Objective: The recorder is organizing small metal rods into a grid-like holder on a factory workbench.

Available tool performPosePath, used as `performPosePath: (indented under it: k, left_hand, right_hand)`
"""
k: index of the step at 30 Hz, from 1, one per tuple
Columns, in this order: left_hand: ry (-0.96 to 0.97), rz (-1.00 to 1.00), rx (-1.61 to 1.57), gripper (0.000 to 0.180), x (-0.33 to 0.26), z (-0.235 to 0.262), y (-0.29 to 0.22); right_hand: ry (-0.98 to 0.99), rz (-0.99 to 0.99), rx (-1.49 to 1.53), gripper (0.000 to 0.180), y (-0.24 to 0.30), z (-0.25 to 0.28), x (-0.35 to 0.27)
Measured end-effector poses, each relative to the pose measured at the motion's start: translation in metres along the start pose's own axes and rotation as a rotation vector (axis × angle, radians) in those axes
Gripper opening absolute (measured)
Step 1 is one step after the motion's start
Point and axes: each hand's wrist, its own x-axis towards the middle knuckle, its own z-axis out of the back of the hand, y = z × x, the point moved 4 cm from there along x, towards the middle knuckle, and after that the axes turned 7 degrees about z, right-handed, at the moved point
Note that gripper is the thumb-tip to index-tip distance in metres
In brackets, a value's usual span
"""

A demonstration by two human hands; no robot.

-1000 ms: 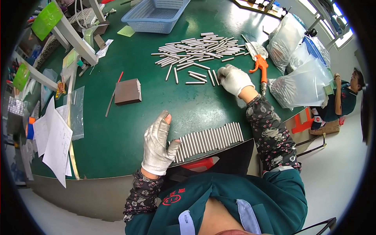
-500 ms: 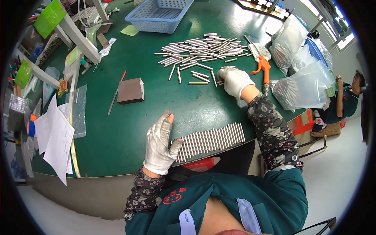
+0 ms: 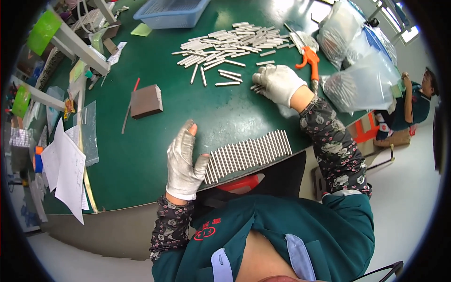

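Observation:
My left hand (image 3: 184, 162), in a white glove with bare fingertips at thumb and forefinger, is open, its fingers spread. Its thumb rests by the left end of a neat row of steel pins (image 3: 249, 154) lying side by side along the table's near edge. Farther right, my gloved right hand (image 3: 280, 84) is closed over some steel pins, whose ends poke out at its fingertips; how many it holds is hidden. Beyond it spreads a loose heap of steel pins (image 3: 235, 44), with several strays on its near side.
A brown block (image 3: 146, 102) lies left beside a thin red-tipped stick (image 3: 129, 109). A blue basket (image 3: 171, 18) stands at the back. Near my right forearm are an orange air gun (image 3: 310, 63) and bulging clear bags (image 3: 359, 87). Papers (image 3: 66, 164) hang over the left edge. Another person sits far right.
The whole view has shifted slightly. A stray pin beside my right hand no longer lies apart; pin ends now show under its fingers. My left hand stays by the row.

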Motion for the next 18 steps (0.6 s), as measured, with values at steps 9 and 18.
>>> performPosePath:
  k: [9, 18]
  left_hand:
    - [0.003, 0.007, -0.032, 0.061, 0.002, -0.002, 0.005]
    - [-0.006, -0.004, -0.033, 0.058, -0.002, -0.001, 0.006]
  right_hand:
    - [0.132, -0.634, 0.096, 0.02, 0.029, 0.01, -0.1]
    - [-0.025, -0.57, 0.603, 0.062, 0.05, 0.016, -0.142]
